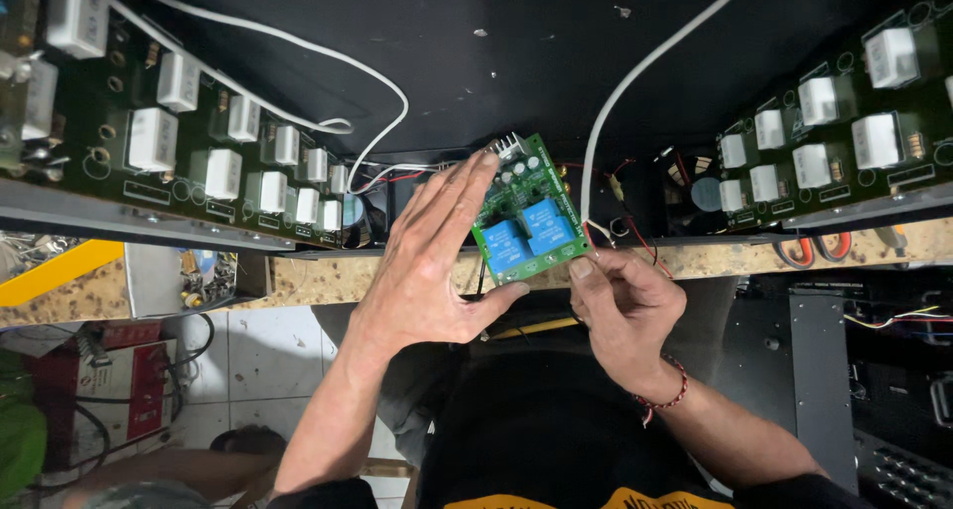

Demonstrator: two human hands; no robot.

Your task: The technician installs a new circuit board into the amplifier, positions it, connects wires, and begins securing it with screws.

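You hold the small green circuit board [529, 223] (two blue relays on its face) above the workbench edge [328, 276], your left hand [437, 261] pinching its left side with fingers spread flat, your right hand [620, 305] gripping its lower right corner.

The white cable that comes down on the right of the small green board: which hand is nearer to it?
Right. The right hand pinches the green board's lower right corner, just below the white cable's end; the left hand is at the board's left edge, farther away.

Two hands: left [427, 271], right [620, 310]. One small green circuit board [526, 221] with two blue relays [528, 233]. Two large boards: [189, 161], [844, 142]. Two white cables [635, 77].
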